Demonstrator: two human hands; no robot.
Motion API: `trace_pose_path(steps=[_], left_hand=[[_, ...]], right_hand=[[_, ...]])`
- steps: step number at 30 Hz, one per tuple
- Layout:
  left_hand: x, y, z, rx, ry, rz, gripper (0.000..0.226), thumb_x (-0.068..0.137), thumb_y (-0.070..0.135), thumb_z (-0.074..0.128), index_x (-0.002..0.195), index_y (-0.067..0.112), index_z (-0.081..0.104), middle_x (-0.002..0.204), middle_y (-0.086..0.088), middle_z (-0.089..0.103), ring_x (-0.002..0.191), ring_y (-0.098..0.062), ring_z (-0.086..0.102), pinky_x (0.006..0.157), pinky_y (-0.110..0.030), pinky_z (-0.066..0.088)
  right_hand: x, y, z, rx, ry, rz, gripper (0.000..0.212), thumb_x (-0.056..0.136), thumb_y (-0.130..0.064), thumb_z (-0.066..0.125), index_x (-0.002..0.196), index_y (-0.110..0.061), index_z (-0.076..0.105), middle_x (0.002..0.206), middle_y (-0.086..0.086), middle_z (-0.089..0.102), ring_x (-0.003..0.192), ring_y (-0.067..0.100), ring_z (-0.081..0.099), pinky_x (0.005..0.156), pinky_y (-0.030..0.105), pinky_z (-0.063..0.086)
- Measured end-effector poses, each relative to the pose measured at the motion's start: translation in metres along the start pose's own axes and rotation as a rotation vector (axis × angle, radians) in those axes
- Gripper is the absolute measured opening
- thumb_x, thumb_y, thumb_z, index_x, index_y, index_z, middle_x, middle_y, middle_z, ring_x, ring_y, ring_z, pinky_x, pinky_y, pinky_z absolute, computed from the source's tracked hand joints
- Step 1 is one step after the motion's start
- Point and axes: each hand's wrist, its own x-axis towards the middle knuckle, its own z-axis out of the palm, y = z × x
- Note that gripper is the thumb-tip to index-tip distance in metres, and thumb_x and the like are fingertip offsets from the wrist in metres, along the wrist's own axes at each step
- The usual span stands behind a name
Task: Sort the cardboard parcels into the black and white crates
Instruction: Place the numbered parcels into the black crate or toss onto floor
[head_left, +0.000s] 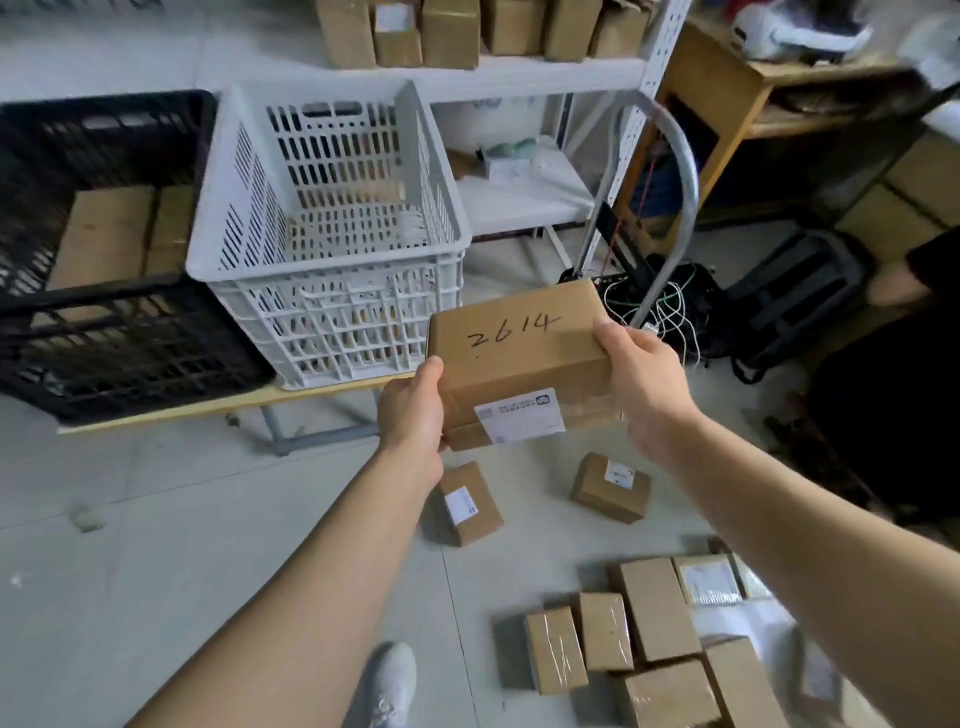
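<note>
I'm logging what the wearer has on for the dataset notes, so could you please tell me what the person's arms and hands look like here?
Both forearms are bare, with no sleeves in view. The left hand and right hand wear no gloves, and no watch, ring or wristband shows. The fingers are uncovered. One light grey sneaker appears below.

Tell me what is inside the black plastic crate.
Brown cardboard parcels lie flat on the floor of the black plastic crate, at least two side by side. The crate's near wall covers their front edges, so anything along that side, and the exact count, cannot be seen.
</note>
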Motion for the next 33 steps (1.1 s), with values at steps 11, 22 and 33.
trace_pose_path(steps=[11, 22, 33], left_hand=[[-0.042, 0.202, -0.122, -0.103, 0.028, 0.337, 0.021, 0.088, 0.029, 0.053, 0.069, 0.021, 0.054, 0.066, 0.003, 0.063, 0.068, -0.018, 0.060, 0.069, -0.034, 0.047], [0.019, 0.313, -0.247, -0.142, 0.216, 0.453, 0.018, 0.092, 0.031, 0.050, 0.076, 0.026, 0.056, 0.082, 0.002, 0.065, 0.082, -0.017, 0.061, 0.087, -0.042, 0.051], [0.123, 0.343, -0.286, -0.347, 0.355, 0.326, 0.015, 0.093, 0.024, 0.054, 0.079, 0.021, 0.058, 0.082, 0.001, 0.065, 0.079, -0.018, 0.063, 0.076, -0.039, 0.054]], right_hand=[[-0.064, -0.192, 0.102, 0.222, -0.218, -0.203, 0.021, 0.090, -0.041, 0.054, 0.085, -0.023, 0.064, 0.089, -0.004, 0.063, 0.077, 0.012, 0.058, 0.042, 0.017, 0.044], [-0.073, -0.287, 0.273, 0.163, -0.403, -0.316, 0.021, 0.092, -0.040, 0.049, 0.087, -0.024, 0.061, 0.091, -0.006, 0.065, 0.085, 0.012, 0.058, 0.062, 0.025, 0.041], [0.001, -0.317, 0.402, 0.046, -0.590, -0.330, 0.034, 0.093, -0.028, 0.052, 0.124, -0.014, 0.053, 0.110, 0.001, 0.060, 0.087, 0.010, 0.055, 0.062, 0.018, 0.038]])
